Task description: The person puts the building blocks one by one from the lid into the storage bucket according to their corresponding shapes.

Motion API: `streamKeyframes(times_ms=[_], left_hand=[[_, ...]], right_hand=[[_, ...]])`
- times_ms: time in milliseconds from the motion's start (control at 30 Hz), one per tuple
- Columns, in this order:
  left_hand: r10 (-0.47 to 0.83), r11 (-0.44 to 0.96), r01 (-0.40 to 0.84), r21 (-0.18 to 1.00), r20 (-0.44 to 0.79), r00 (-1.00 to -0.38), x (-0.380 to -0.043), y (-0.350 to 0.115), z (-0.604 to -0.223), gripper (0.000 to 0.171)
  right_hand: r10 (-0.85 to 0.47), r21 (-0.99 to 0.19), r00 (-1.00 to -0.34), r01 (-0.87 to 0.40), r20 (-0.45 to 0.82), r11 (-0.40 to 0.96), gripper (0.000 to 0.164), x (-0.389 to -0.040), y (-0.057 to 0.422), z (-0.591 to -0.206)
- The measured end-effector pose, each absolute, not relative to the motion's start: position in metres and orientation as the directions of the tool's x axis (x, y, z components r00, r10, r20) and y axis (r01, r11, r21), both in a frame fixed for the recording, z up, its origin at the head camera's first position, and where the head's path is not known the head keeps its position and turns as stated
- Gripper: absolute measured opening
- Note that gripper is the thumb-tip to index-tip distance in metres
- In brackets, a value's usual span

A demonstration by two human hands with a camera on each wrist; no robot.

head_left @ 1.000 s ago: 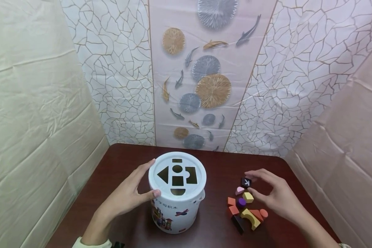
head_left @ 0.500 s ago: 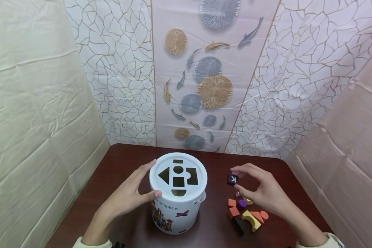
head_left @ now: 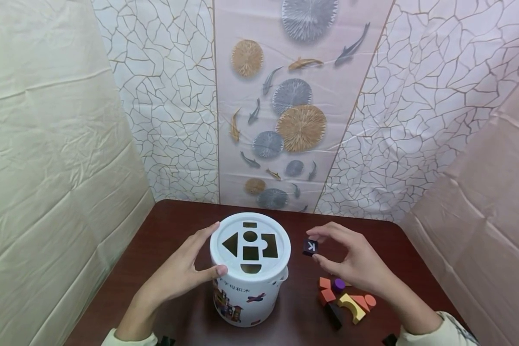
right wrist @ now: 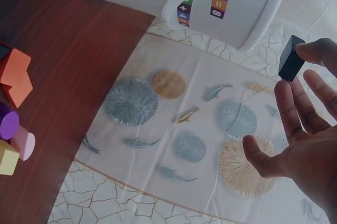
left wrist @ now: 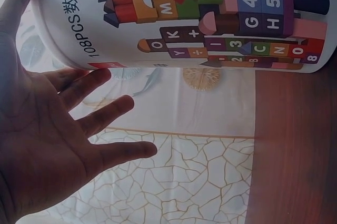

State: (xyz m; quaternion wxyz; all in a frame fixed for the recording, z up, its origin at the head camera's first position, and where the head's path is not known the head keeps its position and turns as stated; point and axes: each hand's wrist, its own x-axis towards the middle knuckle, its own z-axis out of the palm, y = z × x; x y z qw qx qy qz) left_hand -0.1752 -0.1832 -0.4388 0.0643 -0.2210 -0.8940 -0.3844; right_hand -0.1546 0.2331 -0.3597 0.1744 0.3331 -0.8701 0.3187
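The step in hand appears to be carrying a dark block (head_left: 310, 247) towards the bucket (head_left: 268, 300). The person's right hand (head_left: 350, 257) pinches it between thumb and fingertips, clear of the counter (head_left: 298, 315) and just beside the lid (head_left: 240, 244), its letter (a white K) facing up. The left hand (head_left: 179, 269) grips nothing; its spread thumb and fingers rest against the lid's rim. Nearer the counter's right edge than its left lie loose blocks, among them a yellow arch (head_left: 353, 305). The next move probably calls for bringing the block above a fitting cutout and turning it to match before letting go.
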Motion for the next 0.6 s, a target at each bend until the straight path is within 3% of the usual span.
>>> streamKeyframes(times_ms=[600], left_hand=[[0.341, 0.611, 0.433, 0.663, 0.273, -0.899, -0.175, -0.183, -0.438, 0.104]], right_hand=[[-0.497, -0.418, -0.684, -0.725, 0.534, 0.548, 0.058, -0.159, 0.214, -0.355]])
